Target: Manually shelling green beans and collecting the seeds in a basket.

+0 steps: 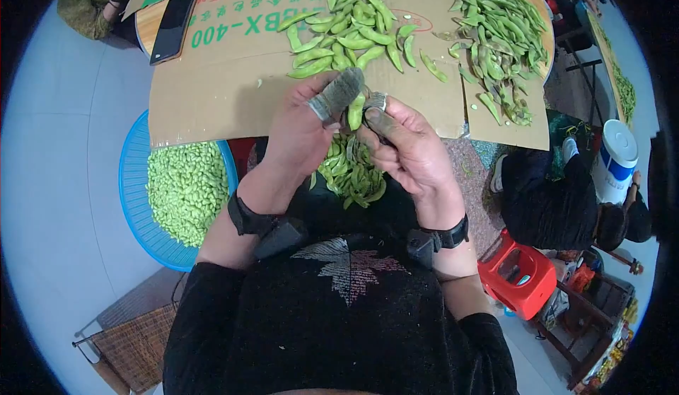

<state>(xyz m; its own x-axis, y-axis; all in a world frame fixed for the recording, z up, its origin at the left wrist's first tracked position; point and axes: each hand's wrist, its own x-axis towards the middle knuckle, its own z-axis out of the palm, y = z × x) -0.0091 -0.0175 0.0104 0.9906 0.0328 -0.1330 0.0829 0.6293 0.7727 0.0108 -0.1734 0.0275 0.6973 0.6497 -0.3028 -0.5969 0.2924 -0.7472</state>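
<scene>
A green bean pod is pinched between my two hands, above the near edge of the cardboard. My left hand is closed on it, a grey wrap covering its thumb. From the other side my right hand grips the pod with bent fingers, and one finger wears a pale band. Beyond my hands lies a pile of plump green pods. Flatter pods or empty shells are heaped below my hands, over my lap. Whether the held pod is split cannot be made out.
Flattened cardboard covers the table, with a dark phone at far left and a heap of flatter pods at right. A blue basket of shelled beans stands left. At right are a red stool, a crouching person and a white bucket.
</scene>
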